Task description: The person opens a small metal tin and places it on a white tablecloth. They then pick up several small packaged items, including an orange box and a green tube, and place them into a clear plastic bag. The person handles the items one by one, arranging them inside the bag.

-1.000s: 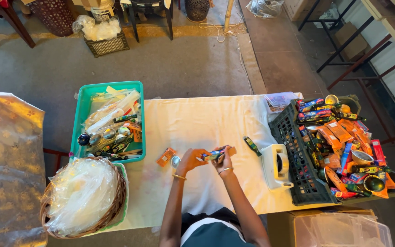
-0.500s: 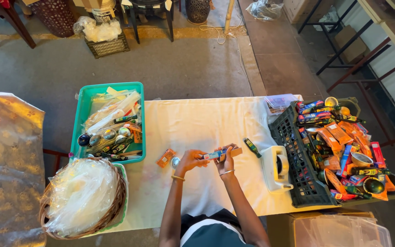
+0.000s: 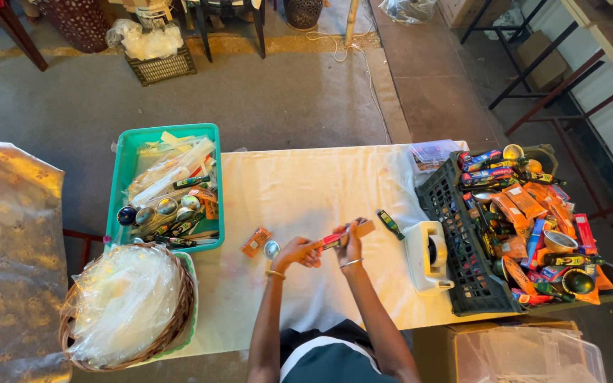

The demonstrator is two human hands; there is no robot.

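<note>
Between our fingertips, over the white tablecloth (image 3: 306,191), we pinch a small red and pink packet (image 3: 332,241) — work mid-way, by our judgement.

Our left hand (image 3: 298,252) nips one end of the packet with thumb and forefinger pressed together; our right hand (image 3: 352,241) closes on the other end, along with a small brown piece (image 3: 365,228) we cannot identify. Just beside the left hand lie an orange packet (image 3: 256,242) and a round silver tin (image 3: 272,249). Farther out, the green tray (image 3: 123,184) holds a modest mix of goods, while the dark crate (image 3: 440,206) is heaped — so most seems unsorted. A white tape dispenser (image 3: 428,257) and a dark green tube (image 3: 390,224) stand near the right hand; a basket of clear bags (image 3: 125,305) crowds the left corner.
</note>
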